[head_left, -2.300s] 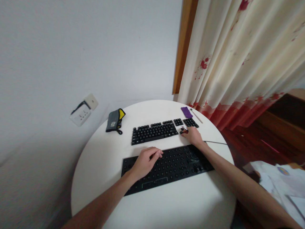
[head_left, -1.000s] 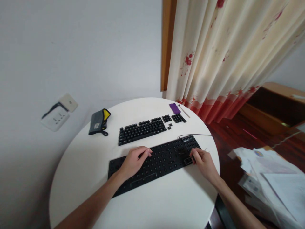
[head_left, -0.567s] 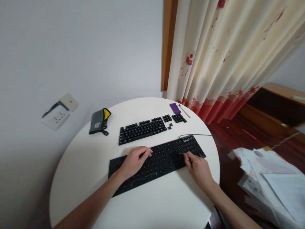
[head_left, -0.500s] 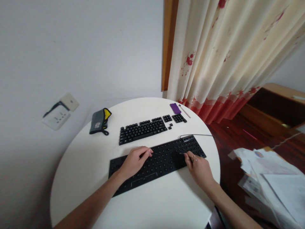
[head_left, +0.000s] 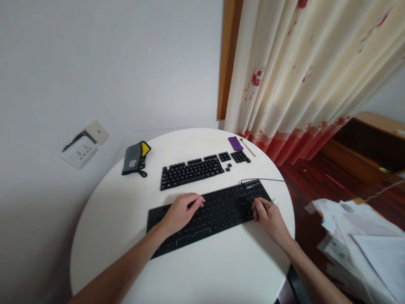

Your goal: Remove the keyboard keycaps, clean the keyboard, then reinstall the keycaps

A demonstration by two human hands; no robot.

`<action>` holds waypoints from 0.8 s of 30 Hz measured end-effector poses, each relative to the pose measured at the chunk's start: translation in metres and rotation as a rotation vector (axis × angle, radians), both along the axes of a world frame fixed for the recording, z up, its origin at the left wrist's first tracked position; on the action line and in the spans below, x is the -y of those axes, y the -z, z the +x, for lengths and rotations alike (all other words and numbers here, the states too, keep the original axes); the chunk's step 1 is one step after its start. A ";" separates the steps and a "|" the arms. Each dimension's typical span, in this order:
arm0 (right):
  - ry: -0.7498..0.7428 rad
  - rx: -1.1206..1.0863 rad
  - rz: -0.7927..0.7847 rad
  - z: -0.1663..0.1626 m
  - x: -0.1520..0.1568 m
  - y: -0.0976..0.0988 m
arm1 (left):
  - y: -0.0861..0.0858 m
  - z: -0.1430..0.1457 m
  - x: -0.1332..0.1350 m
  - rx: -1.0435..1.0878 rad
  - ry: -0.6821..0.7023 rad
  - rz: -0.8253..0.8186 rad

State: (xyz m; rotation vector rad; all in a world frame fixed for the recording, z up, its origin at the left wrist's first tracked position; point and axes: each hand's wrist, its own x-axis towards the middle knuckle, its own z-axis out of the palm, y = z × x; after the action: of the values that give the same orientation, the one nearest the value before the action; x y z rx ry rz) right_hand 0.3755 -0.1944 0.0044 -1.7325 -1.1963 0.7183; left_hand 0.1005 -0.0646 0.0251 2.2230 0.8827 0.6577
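— Where's the keyboard [head_left: 218,209] from where you stand?

— Flat on the round white tabletop [head_left: 221,270], slanting across the near half, right in front of the person. It looks bare of caps, with rows of little round studs rather than lettered keys. The keycaps [head_left: 191,171] lie in rows of their own just beyond it, not touching it, with a couple of loose ones beside the smaller blocks.

— And the hands?

— The left hand [head_left: 180,211] lies palm down on the left-middle of the board. Its fingers are loosely bent, pressing rather than gripping anything. The right hand [head_left: 268,215] is at the right end, fingers curled in against the last columns. There's a thin wiry thing [head_left: 274,202] by its fingertips, but I can't tell whether the hand is pinching it or is closed on nothing.

— How would that board handle, do you reckon?

— Light and stiff, I'd say, a long thin plastic slab. The tabletop looks smooth, so it may slide unless a palm holds it down. The studs look like the delicate part. I'd take it by the two short ends or the plain front rim, not across the middle. Its cable [head_left: 265,180] trails off the far right corner toward the tabletop's edge, so it could tug.

— Anything else close?

— A grey and yellow pouch [head_left: 134,158] at the far left, and a purple scrap [head_left: 236,143] and a thin stick [head_left: 249,147] over by the curtain [head_left: 300,84]. All are well apart from the hands.
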 end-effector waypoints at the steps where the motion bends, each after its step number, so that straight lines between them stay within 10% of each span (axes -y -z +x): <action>1: 0.002 -0.014 0.001 0.001 -0.001 0.000 | 0.000 0.000 0.000 -0.001 0.001 -0.001; 12: 0.016 -0.206 0.045 -0.009 -0.007 -0.025 | -0.001 0.001 0.001 0.034 0.015 -0.008; 24: -0.427 -0.037 0.251 -0.086 -0.077 -0.066 | 0.001 -0.003 0.000 0.362 -0.009 -0.306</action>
State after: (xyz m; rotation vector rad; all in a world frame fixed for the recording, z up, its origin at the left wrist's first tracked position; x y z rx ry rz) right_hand 0.2894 -0.1178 0.0707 -1.2649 -1.5803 0.8034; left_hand 0.0977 -0.0647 0.0237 1.7593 0.7508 0.8361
